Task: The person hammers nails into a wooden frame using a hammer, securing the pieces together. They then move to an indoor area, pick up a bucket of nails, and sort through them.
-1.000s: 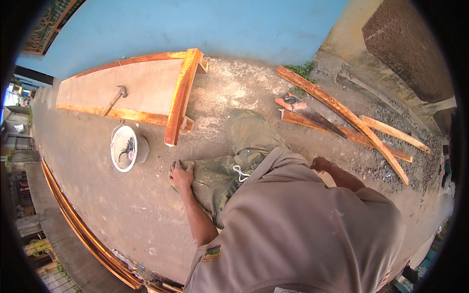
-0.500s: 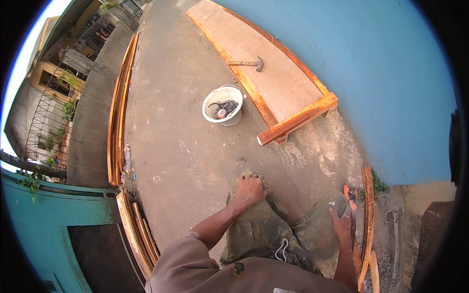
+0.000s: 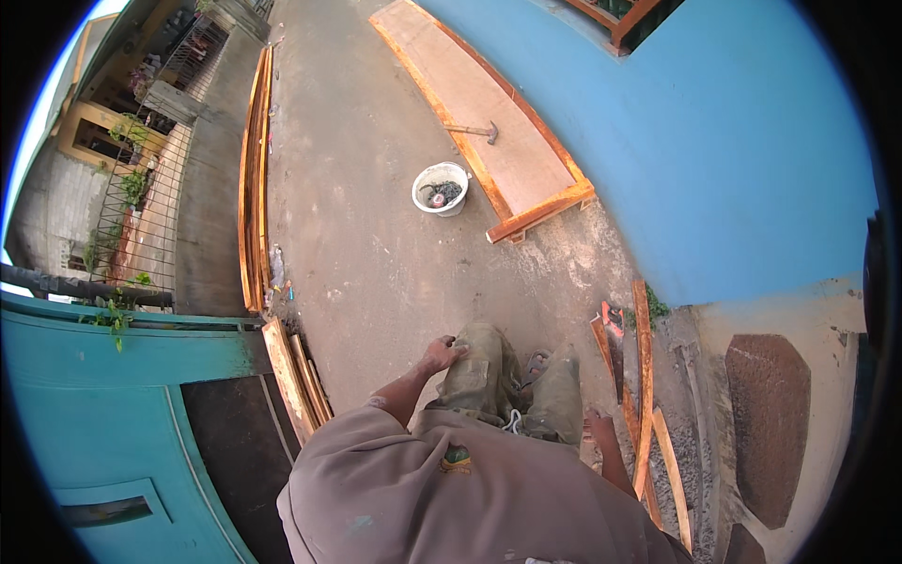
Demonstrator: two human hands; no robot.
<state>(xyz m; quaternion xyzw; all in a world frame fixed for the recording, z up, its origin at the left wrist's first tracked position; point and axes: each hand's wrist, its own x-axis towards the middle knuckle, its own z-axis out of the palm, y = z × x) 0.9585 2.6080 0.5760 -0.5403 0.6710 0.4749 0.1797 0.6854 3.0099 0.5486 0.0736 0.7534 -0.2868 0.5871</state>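
Note:
My left hand [image 3: 443,353] rests at the outer side of my left knee, its fingers loosely bent against the trousers [image 3: 474,376] and nothing in them. Beside my right thigh hangs my right hand [image 3: 598,429], empty, with its fingers partly apart. A handsaw [image 3: 613,320] with an orange handle lies to the right among wooden strips [image 3: 645,376], the closest things to that hand. Ahead, a claw hammer [image 3: 481,132] lies across a long wood-framed panel [image 3: 512,155]. A white bucket [image 3: 425,199] holding dark nails and a round reddish item stands left of the panel.
Long timber lengths [image 3: 252,188] lie along the left wall, with shorter boards [image 3: 293,376] nearer me. A blue wall [image 3: 714,141] rises on the right beyond the panel. A teal gate [image 3: 103,404] stands at the near left. The ground is concrete [image 3: 366,263].
My body has risen, and the view sits higher and farther back. My left hand has slid from the knee's top to its side; my right hand has left the right knee and hangs beside the thigh.

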